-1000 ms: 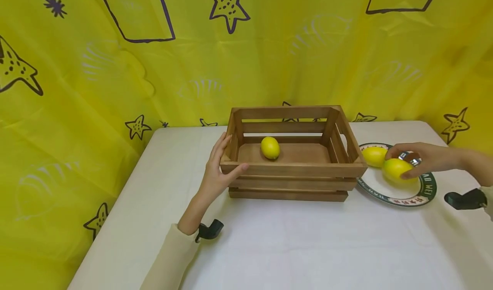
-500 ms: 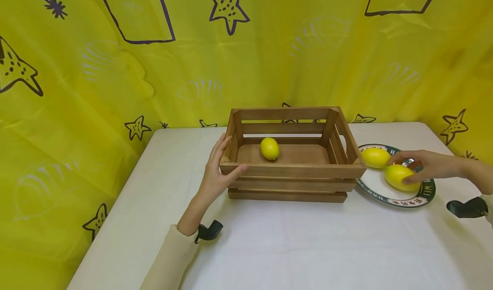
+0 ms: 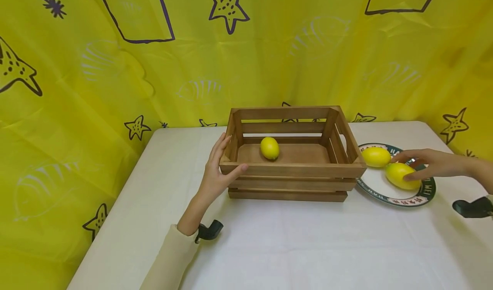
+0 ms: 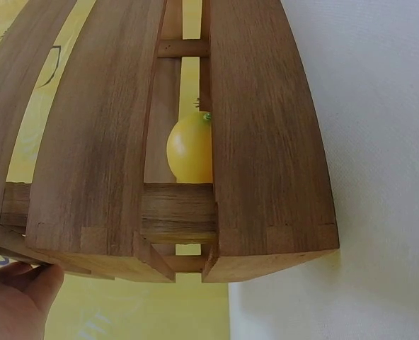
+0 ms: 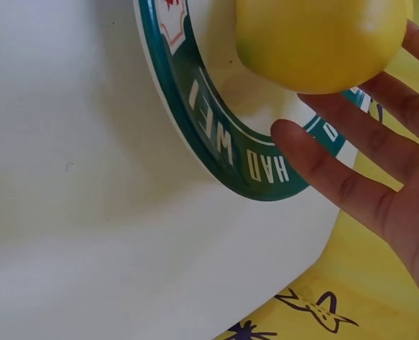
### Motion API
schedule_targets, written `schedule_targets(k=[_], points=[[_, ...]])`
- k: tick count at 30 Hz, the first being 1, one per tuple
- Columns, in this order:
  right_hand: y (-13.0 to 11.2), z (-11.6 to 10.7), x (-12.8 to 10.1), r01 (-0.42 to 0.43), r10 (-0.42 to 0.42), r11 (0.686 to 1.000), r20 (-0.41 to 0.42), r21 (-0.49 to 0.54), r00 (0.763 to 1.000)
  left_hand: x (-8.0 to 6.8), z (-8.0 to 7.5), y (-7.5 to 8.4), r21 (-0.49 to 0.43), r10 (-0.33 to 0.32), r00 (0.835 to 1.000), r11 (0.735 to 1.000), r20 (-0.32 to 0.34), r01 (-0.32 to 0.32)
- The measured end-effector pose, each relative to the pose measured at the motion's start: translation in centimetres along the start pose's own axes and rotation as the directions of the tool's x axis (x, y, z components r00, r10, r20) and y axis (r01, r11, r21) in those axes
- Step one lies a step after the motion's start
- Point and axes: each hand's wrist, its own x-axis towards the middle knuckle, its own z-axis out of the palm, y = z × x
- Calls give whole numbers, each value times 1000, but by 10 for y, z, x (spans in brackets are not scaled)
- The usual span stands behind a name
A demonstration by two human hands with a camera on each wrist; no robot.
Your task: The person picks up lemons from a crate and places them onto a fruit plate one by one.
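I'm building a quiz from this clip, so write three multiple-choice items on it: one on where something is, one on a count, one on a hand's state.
1. Where does the left hand rest?
A. On the wooden crate's front left corner
B. On the plate
C. Flat on the table, apart from the crate

2. How many lemons show in the head view?
A. One
B. Two
C. Three

3. How are the right hand's fingers?
A. Clenched in an empty fist
B. Nearly straight, at a lemon on the plate
C. Wrapped round the crate's rail

Answers:
1 A: its thumb lies on the front rail and its fingers on the left end.
2 C: one lemon in the crate, a far lemon and a near lemon on the plate.
3 B: both views show extended fingers beside the near lemon.
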Motion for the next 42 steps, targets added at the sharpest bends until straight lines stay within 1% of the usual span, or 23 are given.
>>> schedule_targets(k=[3,7,10,14,16,19,23,26,29,32,34,37,41,42], points=[[2,-3,-2,18,-18,1000,-8,17,1000,0,0,0,0,-4,1000,1000,2,4],[6,-7,-5,89,-88,995,-39,35,995,0,1,-1,7,-7,1000,1000,1,7],[6,-12,-5,90,-88,994,-42,56,995,0,0,-1,5,-4,1000,1000,1,4],[3,-22,-5,67,-65,994,-22,85,998,0,0,-1,0,0,1000,1000,-2,0],[0,-26,-5,78,-77,992,-16,95,997,0,0,-1,2,1,1000,1000,-3,-1],[-6,-32,-4,113,-111,988,-21,109,994,0,0,0,2,0,1000,1000,-2,0],[-18,-36,-3,172,-172,973,-15,153,985,-1,0,0,-3,-5,1000,1000,2,5],[-30,-38,-2,190,-194,966,2,177,981,-1,0,-1,-10,-4,1000,1000,2,4],[-43,-39,0,192,-195,968,2,162,981,-1,0,0,-4,-2,1000,1000,1,2],[-55,-42,3,202,-202,973,-9,116,979,-1,0,1,10,-3,1000,1000,-1,3],[-63,-43,5,229,-227,971,-29,73,973,-1,0,1,14,-3,1000,1000,-2,3],[-73,-46,10,302,-300,953,-44,30,953,-1,0,1,11,-7,1000,1000,0,7],[-88,-50,14,412,-412,911,-38,11,910,-1,0,0,4,-8,1000,1000,1,8],[-92,-50,16,428,-428,904,-38,1,903,-1,0,-1,2,-8,1000,1000,1,8]])
